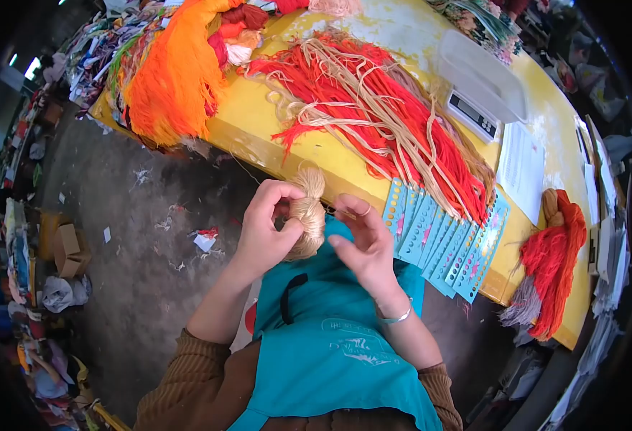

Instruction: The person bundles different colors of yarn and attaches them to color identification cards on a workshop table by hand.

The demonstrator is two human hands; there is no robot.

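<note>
A beige skein of thread (307,215) is gathered in a bundle in front of the apron, near the table's front edge. My left hand (269,223) grips it from the left, thumb and fingers closed around its side. To the right of the skein, my right hand (363,241) has its fingers curved and apart, with nothing visible in it. On the yellow table beyond lie red threads (416,122) with beige strands (359,93) across them. Their near ends meet several blue punched cards (445,241) that overhang the table edge.
An orange thread bundle (176,79) hangs over the left of the yellow table (251,136). A digital scale (470,115) with a clear plastic tray (481,72), a paper sheet (522,169) and a red skein (556,266) are at the right. A cardboard box (70,251) stands on the floor.
</note>
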